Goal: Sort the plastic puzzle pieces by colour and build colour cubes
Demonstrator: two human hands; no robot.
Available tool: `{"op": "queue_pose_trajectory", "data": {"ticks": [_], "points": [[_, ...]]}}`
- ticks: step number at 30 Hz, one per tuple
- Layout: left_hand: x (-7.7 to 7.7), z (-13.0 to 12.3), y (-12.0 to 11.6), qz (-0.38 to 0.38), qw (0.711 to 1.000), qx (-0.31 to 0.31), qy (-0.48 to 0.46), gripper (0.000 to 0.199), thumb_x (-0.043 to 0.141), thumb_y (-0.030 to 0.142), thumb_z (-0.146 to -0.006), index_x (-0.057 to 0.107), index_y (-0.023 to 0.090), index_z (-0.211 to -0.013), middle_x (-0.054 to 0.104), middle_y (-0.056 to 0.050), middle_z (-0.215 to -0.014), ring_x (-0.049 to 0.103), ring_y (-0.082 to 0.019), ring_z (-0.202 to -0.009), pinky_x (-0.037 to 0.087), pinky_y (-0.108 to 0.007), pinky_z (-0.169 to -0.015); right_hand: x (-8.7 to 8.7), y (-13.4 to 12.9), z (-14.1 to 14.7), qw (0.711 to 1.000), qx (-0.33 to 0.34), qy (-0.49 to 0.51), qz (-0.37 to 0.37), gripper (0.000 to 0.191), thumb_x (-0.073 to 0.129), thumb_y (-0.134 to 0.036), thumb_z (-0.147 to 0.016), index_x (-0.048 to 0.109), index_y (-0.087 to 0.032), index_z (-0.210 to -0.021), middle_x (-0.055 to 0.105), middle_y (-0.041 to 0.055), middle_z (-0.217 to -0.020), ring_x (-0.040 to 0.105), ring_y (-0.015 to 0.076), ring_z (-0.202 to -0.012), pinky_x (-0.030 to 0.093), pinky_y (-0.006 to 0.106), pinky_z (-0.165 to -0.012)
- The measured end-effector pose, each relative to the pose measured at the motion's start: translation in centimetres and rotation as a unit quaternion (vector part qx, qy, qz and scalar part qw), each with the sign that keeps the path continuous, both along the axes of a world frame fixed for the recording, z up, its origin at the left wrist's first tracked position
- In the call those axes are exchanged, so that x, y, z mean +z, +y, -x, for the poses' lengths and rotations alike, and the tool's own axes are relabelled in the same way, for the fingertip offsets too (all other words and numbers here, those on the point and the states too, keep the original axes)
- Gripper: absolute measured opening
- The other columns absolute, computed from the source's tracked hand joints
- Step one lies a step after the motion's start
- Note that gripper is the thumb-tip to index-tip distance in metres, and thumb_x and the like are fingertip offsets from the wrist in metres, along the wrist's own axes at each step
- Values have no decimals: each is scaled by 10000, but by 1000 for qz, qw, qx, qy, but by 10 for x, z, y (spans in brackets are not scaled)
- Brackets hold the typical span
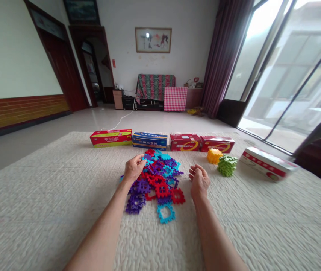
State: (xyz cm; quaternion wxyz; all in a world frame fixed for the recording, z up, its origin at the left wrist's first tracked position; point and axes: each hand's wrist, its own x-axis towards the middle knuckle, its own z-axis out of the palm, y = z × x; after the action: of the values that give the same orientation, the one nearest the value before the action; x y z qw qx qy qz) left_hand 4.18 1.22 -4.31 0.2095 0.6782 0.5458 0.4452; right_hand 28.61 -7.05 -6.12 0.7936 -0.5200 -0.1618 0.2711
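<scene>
A pile of square plastic interlocking pieces with notched edges, red (162, 190), purple (143, 186) and light blue (166, 213), lies on a cream quilted cover. My left hand (134, 168) is at the pile's upper left, thumb and fingers closed at the edge of a light-blue interlocking piece (148, 159). To the right of the pile, my right hand (200, 182) hovers with loosely curled fingers, slightly apart, and nothing visible in them. Beyond it stand a stack of orange pieces (214, 156) and a stack of green pieces (227, 166).
Along the far side of the quilted cover (73, 180) stand a red-yellow box (111, 138), a blue box (149, 141) and two red boxes (185, 143). A white-red box (267, 164) lies at the right. Behind are a tiled floor, a draped cabinet and glass doors.
</scene>
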Motion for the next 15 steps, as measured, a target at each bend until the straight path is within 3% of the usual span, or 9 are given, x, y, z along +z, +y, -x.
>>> {"op": "queue_pose_trajectory", "data": {"ticks": [9, 15], "points": [[-7, -28, -15, -18, 996, -83, 23, 281, 534, 175, -814, 696, 204, -1042, 742, -26, -982, 695, -157, -874, 541, -256, -836, 1, -1, 2, 1000, 7, 15, 1, 285, 550, -291, -635, 631, -178, -885, 669, 6, -782, 619, 113, -637, 468, 209, -539], [-6, -48, -30, -102, 982, -112, 108, 288, 534, 105, -792, 698, 173, -1019, 731, -64, -976, 681, -153, -833, 532, -271, -830, 1, 0, 3, 1000, -2, 18, 3, 274, 549, -272, -631, 631, -179, -876, 666, 4, -770, 614, 110, -624, 471, 213, -536]]}}
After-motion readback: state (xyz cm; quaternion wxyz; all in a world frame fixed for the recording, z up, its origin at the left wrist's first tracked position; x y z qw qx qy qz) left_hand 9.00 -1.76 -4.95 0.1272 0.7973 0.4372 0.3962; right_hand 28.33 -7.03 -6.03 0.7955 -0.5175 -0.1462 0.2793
